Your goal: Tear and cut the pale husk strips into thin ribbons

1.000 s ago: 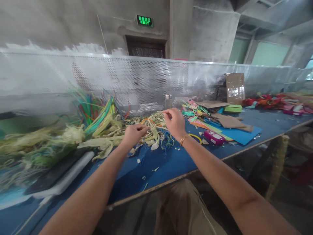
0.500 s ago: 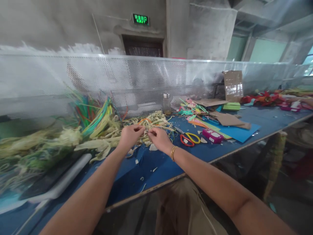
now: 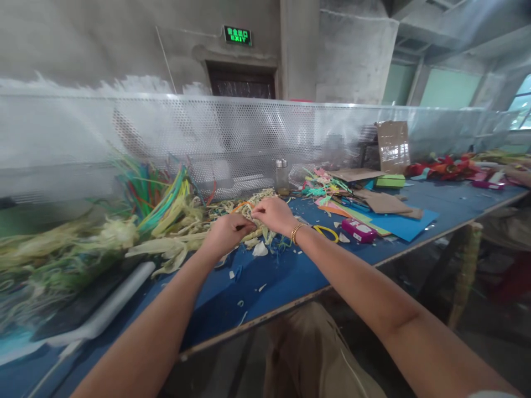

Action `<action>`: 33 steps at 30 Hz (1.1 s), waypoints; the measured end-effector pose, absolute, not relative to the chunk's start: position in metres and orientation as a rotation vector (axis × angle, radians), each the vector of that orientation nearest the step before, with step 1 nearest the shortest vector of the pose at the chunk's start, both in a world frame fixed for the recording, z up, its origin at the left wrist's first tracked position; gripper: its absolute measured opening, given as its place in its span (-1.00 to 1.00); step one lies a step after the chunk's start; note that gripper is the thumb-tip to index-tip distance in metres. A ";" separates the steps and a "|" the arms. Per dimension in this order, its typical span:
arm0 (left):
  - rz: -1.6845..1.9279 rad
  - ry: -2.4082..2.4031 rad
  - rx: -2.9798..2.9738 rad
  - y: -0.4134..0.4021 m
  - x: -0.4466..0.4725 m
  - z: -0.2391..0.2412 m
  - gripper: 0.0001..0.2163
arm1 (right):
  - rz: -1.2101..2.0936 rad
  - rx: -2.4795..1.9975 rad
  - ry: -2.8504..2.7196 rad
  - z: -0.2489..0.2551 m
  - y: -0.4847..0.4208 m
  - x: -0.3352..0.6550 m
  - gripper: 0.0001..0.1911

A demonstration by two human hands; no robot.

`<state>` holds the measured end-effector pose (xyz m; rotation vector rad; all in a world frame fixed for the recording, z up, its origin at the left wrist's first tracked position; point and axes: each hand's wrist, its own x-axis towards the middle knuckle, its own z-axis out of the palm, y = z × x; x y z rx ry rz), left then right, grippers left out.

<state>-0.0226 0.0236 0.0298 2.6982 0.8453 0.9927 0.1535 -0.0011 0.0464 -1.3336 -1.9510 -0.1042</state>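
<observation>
My left hand (image 3: 226, 234) and my right hand (image 3: 276, 215) meet over a heap of pale dried husk strips (image 3: 249, 213) on the blue table (image 3: 274, 276). Both hands have their fingers pinched together on thin strips from that heap. A gold bracelet sits on my right wrist. Yellow-handled scissors (image 3: 326, 232) lie just right of my right wrist, partly hidden by it. A larger pile of husks and coloured strips (image 3: 161, 210) lies to the left of my left hand.
A pink box (image 3: 359, 230), coloured paper sheets (image 3: 398, 221) and cardboard (image 3: 392, 146) lie to the right. A small glass jar (image 3: 282, 177) stands by the perforated metal screen (image 3: 249, 138). A white tray edge (image 3: 112, 304) is at the left. Red scraps (image 3: 443, 166) lie far right.
My right hand went from the far side of the heap toward my left hand, then both shifted slightly back over the heap. The red scissor handle is now hidden behind my right wrist.
</observation>
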 end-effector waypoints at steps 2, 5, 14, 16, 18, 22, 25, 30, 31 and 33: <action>1.020 0.852 2.590 0.021 -0.020 0.028 -0.81 | -0.058 -1.337 -1.930 0.046 -0.002 0.155 -0.84; 1.066 0.891 2.361 0.017 -0.016 0.026 -0.85 | -0.192 -1.304 -1.783 0.044 -0.016 0.153 -0.90; 1.212 0.808 1.455 0.021 -0.010 0.021 -0.89 | 0.571 -1.107 -1.383 -0.008 -0.057 0.122 -0.83; 1.167 0.759 1.287 0.020 -0.009 0.023 -0.90 | 0.929 -1.001 -1.130 -0.010 -0.050 0.117 -0.68; 1.101 0.751 1.152 0.017 -0.008 0.026 -0.91 | 1.182 -0.870 -0.916 -0.005 -0.041 0.113 -0.59; 0.945 0.740 1.027 0.010 -0.005 0.031 -0.94 | 1.287 -0.716 -0.809 0.005 -0.029 0.111 -0.62; 0.890 0.723 1.020 0.007 -0.005 0.033 -0.95 | 1.247 -0.698 -0.922 0.005 -0.022 0.115 -0.75; 0.954 0.703 1.106 0.012 -0.007 0.030 -0.93 | 1.042 -0.796 -1.077 0.000 -0.020 0.122 -0.75; 0.992 0.711 1.171 0.013 -0.007 0.028 -0.91 | 1.001 -0.823 -1.064 -0.001 -0.021 0.122 -0.74; 1.109 0.776 1.371 0.015 -0.006 0.024 -0.85 | 0.949 -0.871 -1.006 -0.003 -0.022 0.122 -0.73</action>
